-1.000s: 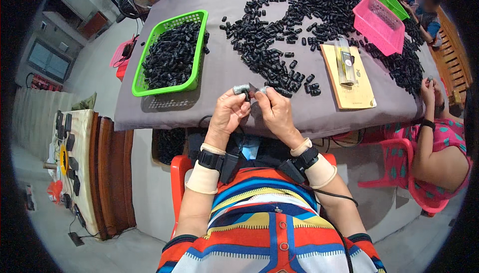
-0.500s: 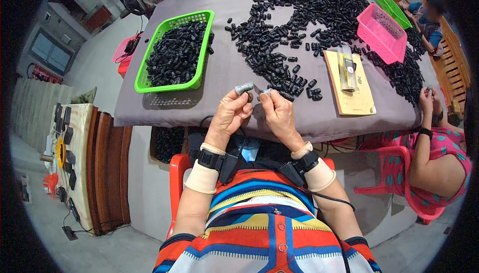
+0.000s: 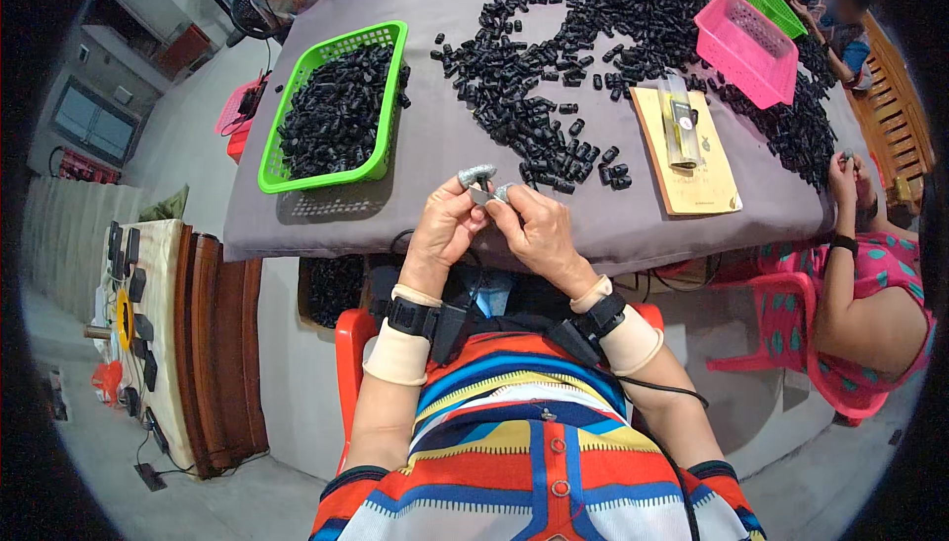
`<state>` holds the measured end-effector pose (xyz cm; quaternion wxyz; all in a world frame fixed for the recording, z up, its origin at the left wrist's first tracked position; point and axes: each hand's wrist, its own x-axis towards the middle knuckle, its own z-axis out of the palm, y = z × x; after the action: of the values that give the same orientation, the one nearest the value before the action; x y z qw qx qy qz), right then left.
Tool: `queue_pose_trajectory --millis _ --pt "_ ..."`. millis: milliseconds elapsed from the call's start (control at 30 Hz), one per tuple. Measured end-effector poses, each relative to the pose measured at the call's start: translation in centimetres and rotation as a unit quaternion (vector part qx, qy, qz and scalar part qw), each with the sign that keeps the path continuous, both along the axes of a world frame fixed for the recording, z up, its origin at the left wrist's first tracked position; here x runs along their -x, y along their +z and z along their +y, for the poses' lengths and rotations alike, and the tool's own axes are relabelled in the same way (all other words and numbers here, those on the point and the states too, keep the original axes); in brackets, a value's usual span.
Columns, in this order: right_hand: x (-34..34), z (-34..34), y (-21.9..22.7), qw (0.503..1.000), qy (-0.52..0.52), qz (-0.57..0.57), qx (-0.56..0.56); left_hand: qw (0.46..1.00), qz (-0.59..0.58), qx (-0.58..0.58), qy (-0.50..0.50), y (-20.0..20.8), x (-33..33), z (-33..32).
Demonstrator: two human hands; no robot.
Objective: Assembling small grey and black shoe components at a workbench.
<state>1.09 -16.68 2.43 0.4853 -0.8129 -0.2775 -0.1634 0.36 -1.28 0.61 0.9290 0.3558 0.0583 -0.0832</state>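
Over the near edge of the table both of my hands are close together, with grey wrapping on some fingertips. My left hand [image 3: 445, 226] is closed in a pinch on a small black cylindrical part [image 3: 484, 185], mostly hidden by the fingers. In a pinch too, my right hand [image 3: 542, 234] grips a small thin blade [image 3: 478, 195] that meets the black part. Just beyond lies a spread of the same black parts [image 3: 554, 160]. A green basket [image 3: 388, 135], full of such parts, stands to the left of my hands.
A yellow pad [image 3: 712, 195] with a clear plastic case [image 3: 680, 131] lies to the right. Farther back are a pink basket [image 3: 746, 51] and a green basket [image 3: 769, 2]. At the right edge sits a co-worker in a pink dotted top [image 3: 890, 289]. A cable hangs by my right forearm.
My hands have drawn closer together, and the blade has come across to the black part in my left hand. The whole view has shifted slightly.
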Motion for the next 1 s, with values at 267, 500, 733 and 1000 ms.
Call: queue_pose_trajectory --millis 267,500,733,1000 --pt "-0.07 0.13 0.01 1.0 -0.012 -0.006 0.001 1.0 -0.006 0.007 -0.014 -0.05 -0.09 0.1" --pt "-0.18 0.24 -0.28 0.999 -0.021 -0.019 0.018 1.0 -0.005 0.009 -0.018 -0.05 -0.12 0.18" --pt "-0.07 0.34 -0.32 1.0 -0.017 0.001 0.011 0.999 -0.013 0.005 -0.03 0.19 0.02 0.15" --pt "-0.19 0.57 -0.28 0.999 -0.026 0.001 0.02 0.999 -0.018 -0.005 -0.03 -0.15 -0.21 0.27"
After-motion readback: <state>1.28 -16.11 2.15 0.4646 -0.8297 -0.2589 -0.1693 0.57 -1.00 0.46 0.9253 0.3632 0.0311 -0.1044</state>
